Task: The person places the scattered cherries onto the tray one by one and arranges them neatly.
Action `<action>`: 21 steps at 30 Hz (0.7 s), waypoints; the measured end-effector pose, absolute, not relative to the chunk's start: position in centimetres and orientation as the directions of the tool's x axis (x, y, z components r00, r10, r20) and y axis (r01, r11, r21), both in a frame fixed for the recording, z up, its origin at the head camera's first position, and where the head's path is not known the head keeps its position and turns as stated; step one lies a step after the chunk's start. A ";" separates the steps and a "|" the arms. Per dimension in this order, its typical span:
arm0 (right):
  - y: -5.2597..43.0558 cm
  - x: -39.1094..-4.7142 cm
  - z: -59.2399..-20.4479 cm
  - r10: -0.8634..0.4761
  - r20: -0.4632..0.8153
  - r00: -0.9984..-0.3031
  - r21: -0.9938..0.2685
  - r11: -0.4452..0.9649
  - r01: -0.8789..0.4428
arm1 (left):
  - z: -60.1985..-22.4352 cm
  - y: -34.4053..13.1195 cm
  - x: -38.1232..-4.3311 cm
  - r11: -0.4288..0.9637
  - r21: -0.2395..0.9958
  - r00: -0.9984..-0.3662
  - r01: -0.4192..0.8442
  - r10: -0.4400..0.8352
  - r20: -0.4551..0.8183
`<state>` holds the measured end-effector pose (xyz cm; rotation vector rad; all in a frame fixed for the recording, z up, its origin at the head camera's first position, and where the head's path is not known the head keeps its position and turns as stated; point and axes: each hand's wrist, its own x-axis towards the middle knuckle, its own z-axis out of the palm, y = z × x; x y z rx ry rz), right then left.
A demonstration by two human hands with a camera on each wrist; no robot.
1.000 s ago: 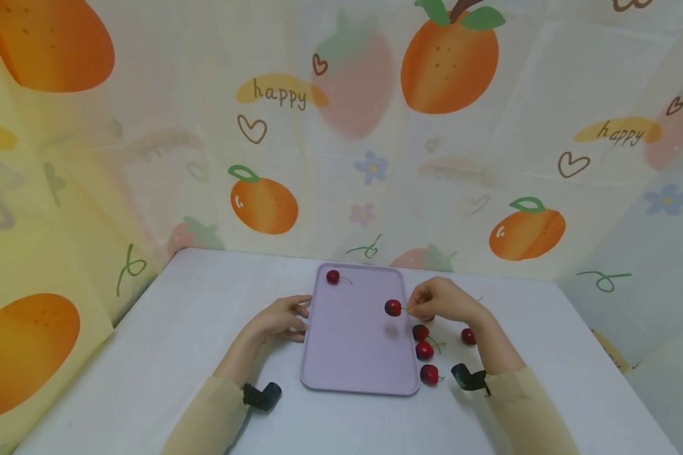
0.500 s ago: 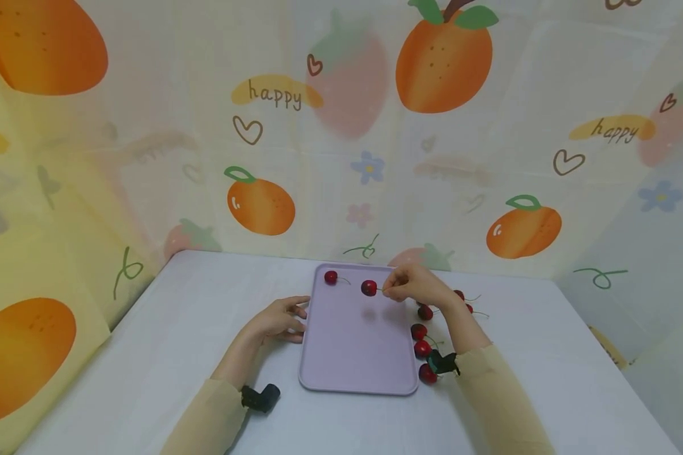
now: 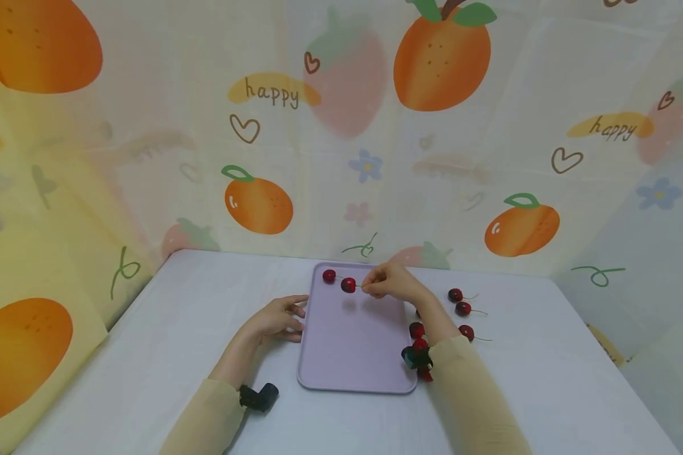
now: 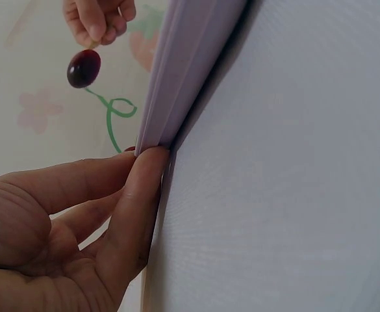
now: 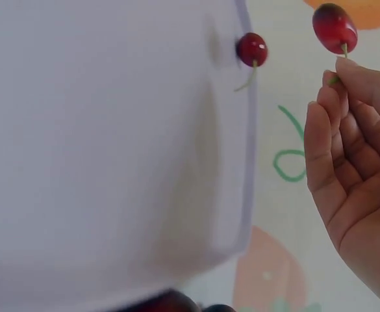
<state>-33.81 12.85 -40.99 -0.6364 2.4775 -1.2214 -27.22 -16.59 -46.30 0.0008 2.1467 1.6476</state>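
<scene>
In the head view my right hand (image 3: 395, 283) pinches the stem of a dark red cherry (image 3: 348, 285) and holds it over the far part of the lilac tray (image 3: 353, 360). The cherry's shadow falls on the tray below it. Another cherry (image 3: 329, 276) lies in the tray's far left corner, just left of the held one. The right wrist view shows the held cherry (image 5: 334, 28) upright above thumb and fingertips. My left hand (image 3: 276, 319) rests beside the tray, its spread fingers touching the left edge. In the left wrist view the fingertips meet the tray's rim (image 4: 170, 84).
Several cherries (image 3: 463, 308) with stems lie on the white table (image 3: 552, 373) right of the tray. Others (image 3: 417, 330) sit along the tray's right edge, partly hidden by my right forearm. A fruit-printed cloth (image 3: 330, 189) hangs behind the table.
My right hand has carried the cherry by its stem leftward and away from me, from the tray's right edge to near the far left corner. The left hand stays at the tray's edge.
</scene>
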 end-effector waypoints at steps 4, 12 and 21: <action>12.1 -34.1 -41.7 -0.498 -0.071 -0.864 -0.801 0.544 -0.248 | -46.3 -16.6 -27.2 0.294 0.921 -0.907 -0.257 0.257 -0.335; 11.0 -34.8 -43.3 -0.474 -0.056 -0.879 -0.792 0.557 -0.250 | -46.2 -16.6 -27.1 0.300 0.918 -0.907 -0.258 0.253 -0.337; 10.0 -35.3 -44.4 -0.456 -0.034 -0.889 -0.799 0.547 -0.250 | -46.1 -16.6 -27.0 0.295 0.923 -0.906 -0.246 0.268 -0.327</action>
